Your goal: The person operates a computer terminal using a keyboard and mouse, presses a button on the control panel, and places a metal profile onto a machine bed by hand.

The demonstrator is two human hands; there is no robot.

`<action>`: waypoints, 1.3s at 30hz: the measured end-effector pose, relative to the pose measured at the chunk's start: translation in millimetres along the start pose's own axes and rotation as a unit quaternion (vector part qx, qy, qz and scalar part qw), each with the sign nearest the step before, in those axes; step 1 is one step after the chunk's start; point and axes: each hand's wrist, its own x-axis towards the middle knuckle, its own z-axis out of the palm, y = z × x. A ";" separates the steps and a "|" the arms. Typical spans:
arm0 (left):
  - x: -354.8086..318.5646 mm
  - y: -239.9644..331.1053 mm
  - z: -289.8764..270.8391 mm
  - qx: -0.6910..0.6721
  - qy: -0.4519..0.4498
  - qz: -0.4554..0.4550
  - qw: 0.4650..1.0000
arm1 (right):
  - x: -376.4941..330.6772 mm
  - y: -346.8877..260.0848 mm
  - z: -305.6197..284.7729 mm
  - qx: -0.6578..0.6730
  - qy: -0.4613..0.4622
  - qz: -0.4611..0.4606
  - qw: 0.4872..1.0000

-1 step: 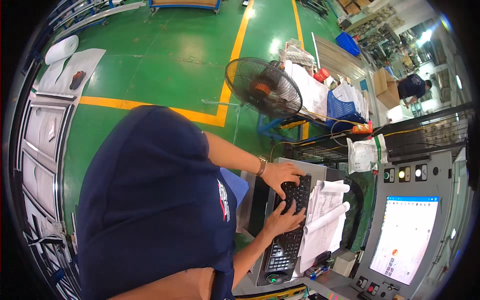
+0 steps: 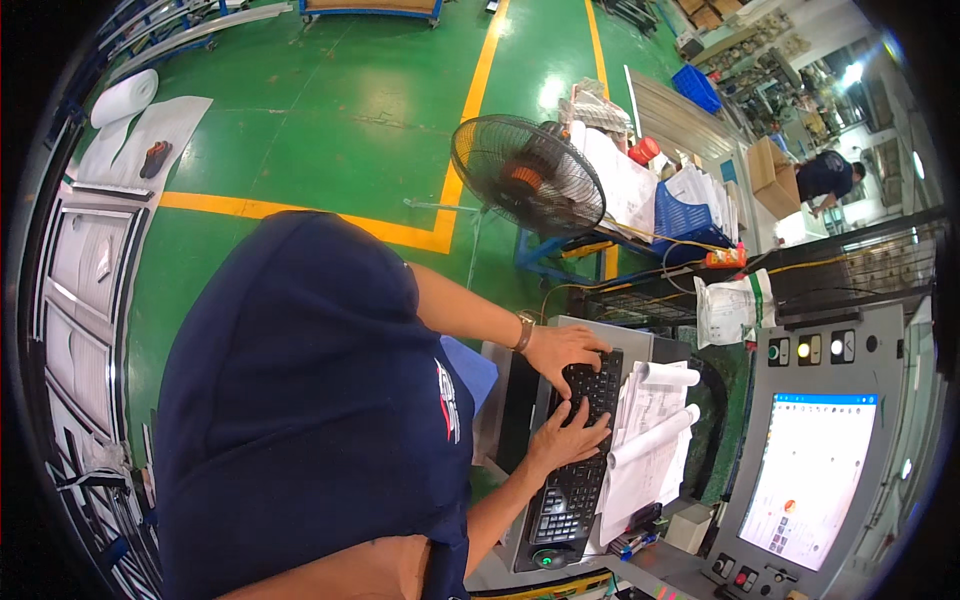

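Observation:
My left hand (image 2: 562,356), with a watch (image 2: 525,331) at the wrist, rests on the upper part of a black keyboard (image 2: 567,508). Its fingers are spread over the keys. Below it in the picture, my right hand (image 2: 566,440) lies on the same keyboard, fingers apart and slightly curled. Neither hand grips anything. The keyboard sits on a grey stand, and the fingers hide some of its keys. Beside it lie paper sheets (image 2: 640,455) with curled edges. A black mouse (image 2: 549,558) with a green light is at the keyboard's lower end.
A lit screen (image 2: 808,480) is set in a grey panel with buttons. A black fan (image 2: 525,175) stands by a cart holding papers and a blue basket (image 2: 680,220). A white bag (image 2: 728,308) hangs near the panel. Another person (image 2: 825,175) bends near a cardboard box (image 2: 772,175).

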 end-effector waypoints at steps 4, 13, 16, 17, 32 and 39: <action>-2.2 2.1 -6.0 0.008 -0.024 0.010 1.000 | -8.0 4.3 -0.1 0.007 -0.020 -0.003 1.000; 0.3 -2.8 -10.7 0.005 -0.103 0.070 0.992 | -46.3 12.9 -8.4 0.050 0.055 0.018 0.997; 0.7 -4.3 -10.6 0.007 -0.116 0.084 0.990 | -46.0 21.7 -10.7 0.036 0.055 0.061 0.996; 0.9 -4.6 -9.8 0.012 -0.123 0.086 0.989 | -44.5 24.3 -9.8 0.028 0.055 0.058 0.996; -1.3 -2.4 -10.4 0.013 -0.119 0.064 0.991 | -37.1 19.9 -16.4 -0.005 0.022 0.086 0.996; -3.4 -4.6 -6.4 0.027 -0.088 0.060 0.994 | -52.6 5.1 -9.2 0.008 0.049 0.006 0.999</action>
